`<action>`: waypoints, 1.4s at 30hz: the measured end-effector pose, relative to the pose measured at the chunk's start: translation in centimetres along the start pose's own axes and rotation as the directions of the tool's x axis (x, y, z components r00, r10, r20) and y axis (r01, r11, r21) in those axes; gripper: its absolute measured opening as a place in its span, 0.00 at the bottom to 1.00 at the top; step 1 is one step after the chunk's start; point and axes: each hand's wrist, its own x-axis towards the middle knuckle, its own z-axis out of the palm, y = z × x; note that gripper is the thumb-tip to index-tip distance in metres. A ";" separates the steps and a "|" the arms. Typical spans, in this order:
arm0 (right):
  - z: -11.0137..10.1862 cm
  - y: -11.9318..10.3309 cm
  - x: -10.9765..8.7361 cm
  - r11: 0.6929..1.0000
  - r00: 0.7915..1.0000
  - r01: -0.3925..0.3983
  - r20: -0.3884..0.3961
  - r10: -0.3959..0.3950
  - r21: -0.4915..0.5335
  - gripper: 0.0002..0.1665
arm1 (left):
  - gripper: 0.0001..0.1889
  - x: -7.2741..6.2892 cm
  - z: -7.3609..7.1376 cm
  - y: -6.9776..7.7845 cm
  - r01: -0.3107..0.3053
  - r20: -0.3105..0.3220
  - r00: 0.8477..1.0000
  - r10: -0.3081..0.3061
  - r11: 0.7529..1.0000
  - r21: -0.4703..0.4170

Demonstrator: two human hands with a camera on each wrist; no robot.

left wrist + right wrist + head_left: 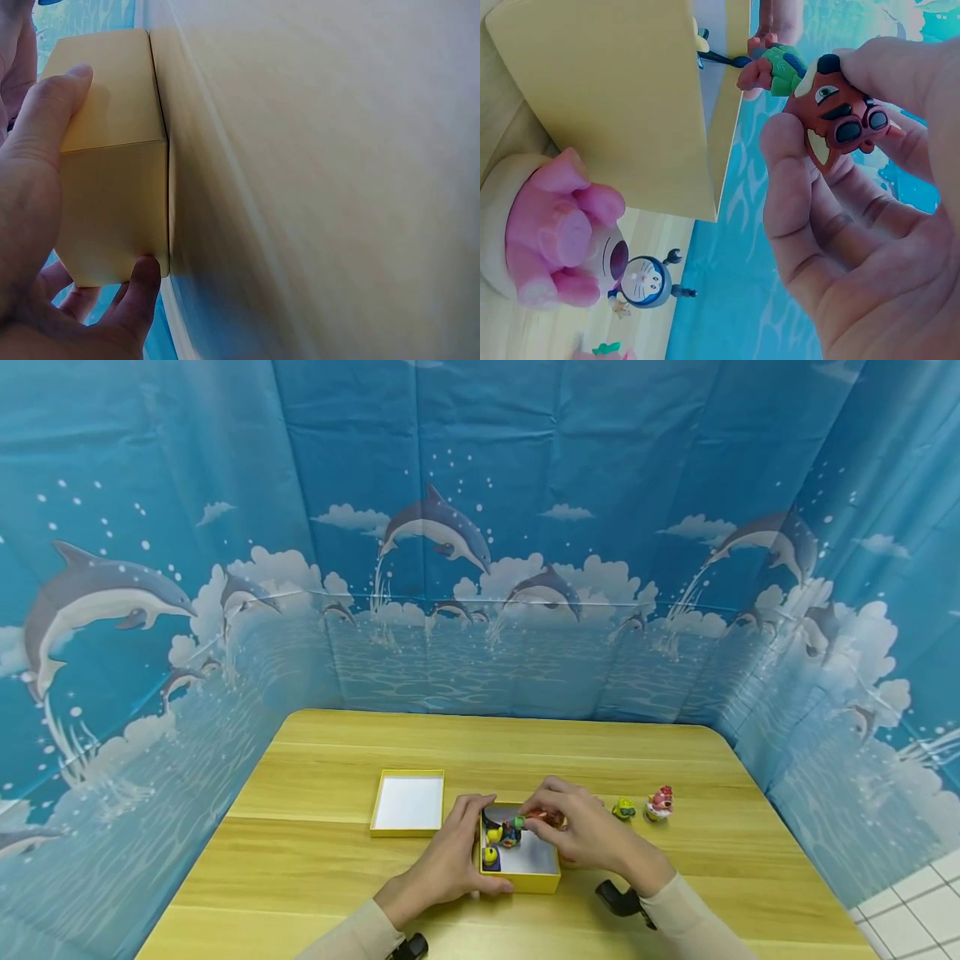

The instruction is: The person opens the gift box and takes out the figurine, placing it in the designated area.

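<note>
My left hand (447, 862) grips the left side of an open yellow box (532, 883), thumb on its near wall and fingers at the far side. In the left wrist view the box (112, 202) rests on the table. Over the box's right part, my right hand (581, 827) pinches a toy fox figurine (838, 112) by its orange head, between thumb and fingers. Its green-shirted body points toward the box. Inside the box, along the left, lie small figurines, including one with a yellow head and purple base (491, 858) and a dark, colourful one (511, 835).
Left of the box lies a shallow white-lined lid (408, 803). To the right stand a yellow-green figurine (623, 809) and a pink-and-white figurine (659, 804). The right wrist view shows a pink figurine (562, 232) beside the box and a whiskered cat-like figurine (643, 282).
</note>
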 end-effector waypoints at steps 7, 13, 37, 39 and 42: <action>-0.5 0.1 -0.5 0.999 1.000 0.011 -0.024 -0.010 0.038 0.08 | 0.69 0.1 -0.1 0.0 -0.004 -0.001 1.000 0.004 1.000 0.006; -0.6 0.5 -1.0 0.999 0.997 0.027 -0.072 -0.024 0.034 0.07 | 0.70 0.1 0.0 0.1 -0.003 -0.002 1.000 0.003 1.000 0.005; -3.2 2.0 -3.0 1.000 0.992 -0.026 -0.126 0.027 0.007 0.08 | 0.71 0.0 0.1 0.2 0.007 -0.007 1.000 -0.007 1.000 -0.001; -3.4 2.1 -3.3 0.999 0.991 -0.040 -0.128 0.039 -0.005 0.08 | 0.71 0.0 0.1 0.2 0.010 -0.006 1.000 -0.010 1.000 -0.003; -3.7 2.4 -3.8 0.998 0.990 -0.057 -0.128 0.053 -0.022 0.07 | 0.72 0.0 0.1 0.1 0.015 -0.006 1.000 -0.015 1.000 -0.005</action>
